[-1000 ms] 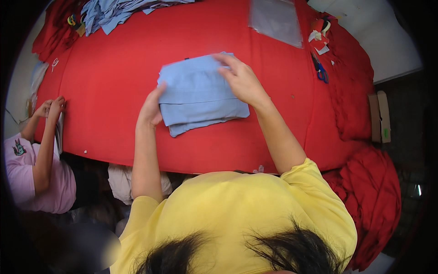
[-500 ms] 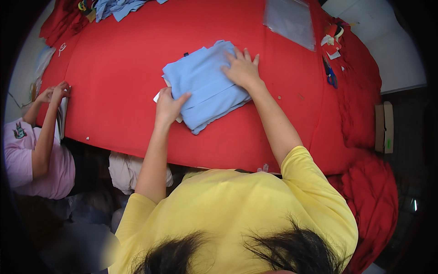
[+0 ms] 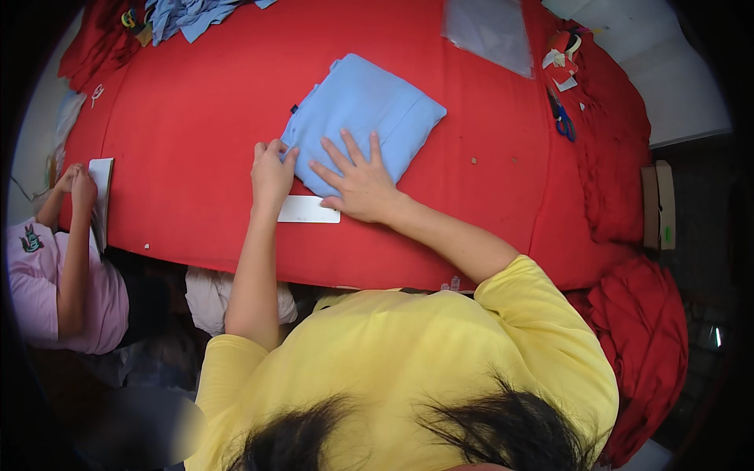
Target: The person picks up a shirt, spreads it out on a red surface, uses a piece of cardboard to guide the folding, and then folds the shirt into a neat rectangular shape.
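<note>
A light blue folded garment point(image 3: 369, 102) lies turned cornerwise on the red-covered table, with a small dark tab at its left edge. At its left corner, my left hand point(image 3: 272, 174) has curled fingers and thumb pinching the cloth edge. My right hand point(image 3: 363, 182) lies flat with fingers spread on the garment's near part, pressing lightly against it. A white flat strip of card point(image 3: 308, 209) shows on the table between my hands, beside the garment's near edge. My right thumb touches its right end.
A clear plastic bag point(image 3: 491, 33) lies at the far right, with blue-handled scissors point(image 3: 563, 122) and scraps nearer the edge. More blue cloth point(image 3: 184, 17) is heaped at the far left. A co-worker in pink point(image 3: 78, 275) holds white sheets point(image 3: 102, 184) at the left. Red fabric point(image 3: 632, 330) bunches at the right.
The garment has turned to lie cornerwise and looks neater. My right hand has moved from its far right part to its near edge. The white strip is now more exposed.
</note>
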A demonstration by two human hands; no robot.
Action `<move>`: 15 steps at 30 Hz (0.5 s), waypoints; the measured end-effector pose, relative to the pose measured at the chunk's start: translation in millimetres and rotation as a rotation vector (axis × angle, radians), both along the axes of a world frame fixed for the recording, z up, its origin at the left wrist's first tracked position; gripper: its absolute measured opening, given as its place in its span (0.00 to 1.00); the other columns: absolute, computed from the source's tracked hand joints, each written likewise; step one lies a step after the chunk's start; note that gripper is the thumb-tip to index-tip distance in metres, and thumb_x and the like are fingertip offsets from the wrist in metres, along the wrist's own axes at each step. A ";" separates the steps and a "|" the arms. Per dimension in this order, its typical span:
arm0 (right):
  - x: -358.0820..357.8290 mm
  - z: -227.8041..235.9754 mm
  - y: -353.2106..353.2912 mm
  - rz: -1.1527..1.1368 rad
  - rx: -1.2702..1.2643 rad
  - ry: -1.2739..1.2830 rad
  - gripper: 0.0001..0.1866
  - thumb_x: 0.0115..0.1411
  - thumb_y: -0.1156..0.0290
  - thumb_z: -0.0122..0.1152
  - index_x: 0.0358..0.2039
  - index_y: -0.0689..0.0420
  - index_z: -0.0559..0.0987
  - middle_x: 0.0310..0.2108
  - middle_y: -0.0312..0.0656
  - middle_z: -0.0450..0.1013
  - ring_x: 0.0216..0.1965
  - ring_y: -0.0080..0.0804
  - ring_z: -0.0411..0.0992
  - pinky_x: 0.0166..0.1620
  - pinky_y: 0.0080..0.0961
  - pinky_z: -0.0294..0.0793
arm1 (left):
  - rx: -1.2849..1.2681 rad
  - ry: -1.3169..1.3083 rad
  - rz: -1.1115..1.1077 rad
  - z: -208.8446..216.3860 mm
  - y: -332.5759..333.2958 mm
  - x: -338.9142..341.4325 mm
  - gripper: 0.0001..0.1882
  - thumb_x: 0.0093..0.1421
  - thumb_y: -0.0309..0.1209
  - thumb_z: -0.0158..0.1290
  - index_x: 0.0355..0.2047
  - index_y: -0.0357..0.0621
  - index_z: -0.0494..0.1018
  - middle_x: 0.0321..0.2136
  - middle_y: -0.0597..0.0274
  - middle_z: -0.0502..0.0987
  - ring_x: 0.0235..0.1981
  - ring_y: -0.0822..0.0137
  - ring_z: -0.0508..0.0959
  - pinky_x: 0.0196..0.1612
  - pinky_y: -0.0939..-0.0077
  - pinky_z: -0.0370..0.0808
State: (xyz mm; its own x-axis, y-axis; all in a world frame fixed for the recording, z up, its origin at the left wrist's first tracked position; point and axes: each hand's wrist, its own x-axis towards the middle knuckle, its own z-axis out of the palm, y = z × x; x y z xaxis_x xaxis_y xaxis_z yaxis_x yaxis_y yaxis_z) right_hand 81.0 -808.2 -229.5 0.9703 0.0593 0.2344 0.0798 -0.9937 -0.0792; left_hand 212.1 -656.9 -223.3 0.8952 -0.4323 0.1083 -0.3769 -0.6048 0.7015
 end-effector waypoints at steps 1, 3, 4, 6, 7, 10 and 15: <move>-9.8 -8.9 -7.1 0.089 0.043 -0.036 0.34 0.58 0.42 0.51 0.64 0.35 0.62 0.68 0.40 0.50 0.69 0.51 0.41 0.62 0.72 0.33 | 0.032 -0.005 -0.033 -4.5 -2.9 -0.7 0.18 0.57 0.39 0.58 0.33 0.34 0.71 0.35 0.46 0.71 0.36 0.51 0.76 0.39 0.59 0.73; -5.6 4.2 -44.8 0.032 -0.065 0.015 0.32 0.58 0.43 0.51 0.63 0.34 0.64 0.69 0.39 0.49 0.70 0.49 0.40 0.62 0.73 0.33 | 0.043 -0.068 -0.099 -19.7 -12.5 -1.6 0.15 0.58 0.36 0.57 0.32 0.33 0.71 0.34 0.47 0.71 0.34 0.53 0.79 0.35 0.60 0.75; -7.5 13.2 -61.9 -0.001 -0.110 0.048 0.32 0.57 0.43 0.52 0.62 0.33 0.64 0.69 0.39 0.48 0.70 0.48 0.40 0.61 0.73 0.33 | -0.016 0.072 -0.123 -21.0 -18.4 -6.2 0.15 0.58 0.35 0.57 0.32 0.32 0.71 0.34 0.47 0.71 0.31 0.55 0.79 0.33 0.63 0.76; -20.3 38.2 -79.9 -0.064 -0.069 0.079 0.30 0.57 0.48 0.56 0.61 0.36 0.67 0.68 0.41 0.50 0.69 0.47 0.42 0.65 0.63 0.37 | -0.150 0.335 -0.154 -18.9 -35.2 -12.1 0.15 0.58 0.33 0.57 0.31 0.31 0.70 0.33 0.48 0.71 0.25 0.60 0.79 0.29 0.67 0.77; -31.3 48.9 -81.4 -0.095 -0.019 0.059 0.29 0.58 0.50 0.57 0.60 0.40 0.68 0.66 0.43 0.53 0.68 0.47 0.46 0.65 0.58 0.42 | -0.185 0.305 -0.162 -23.2 -37.5 -15.4 0.14 0.58 0.32 0.58 0.30 0.29 0.70 0.33 0.51 0.71 0.19 0.66 0.78 0.25 0.74 0.77; -68.1 39.1 -96.2 -0.431 0.300 -0.057 0.24 0.59 0.56 0.59 0.54 0.51 0.72 0.56 0.45 0.64 0.56 0.41 0.63 0.57 0.41 0.63 | -0.220 0.337 -0.110 -9.0 -41.3 -26.9 0.16 0.58 0.34 0.59 0.28 0.31 0.69 0.27 0.57 0.73 0.22 0.70 0.79 0.27 0.78 0.78; -70.6 12.5 -91.8 -0.813 0.897 -0.097 0.18 0.59 0.60 0.60 0.40 0.63 0.77 0.38 0.49 0.71 0.37 0.41 0.72 0.41 0.32 0.71 | -0.194 0.456 -0.115 -1.8 -40.1 -21.9 0.17 0.57 0.35 0.60 0.26 0.32 0.69 0.25 0.59 0.72 0.24 0.71 0.80 0.28 0.77 0.77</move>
State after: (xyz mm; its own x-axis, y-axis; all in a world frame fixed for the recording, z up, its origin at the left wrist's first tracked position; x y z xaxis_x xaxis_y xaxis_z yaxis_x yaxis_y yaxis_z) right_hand 10.4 -899.9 -217.1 0.6251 -0.7791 -0.0466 -0.4975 -0.3517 -0.7930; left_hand 190.2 -697.0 -225.1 0.8179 -0.5415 -0.1942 -0.0627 -0.4195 0.9056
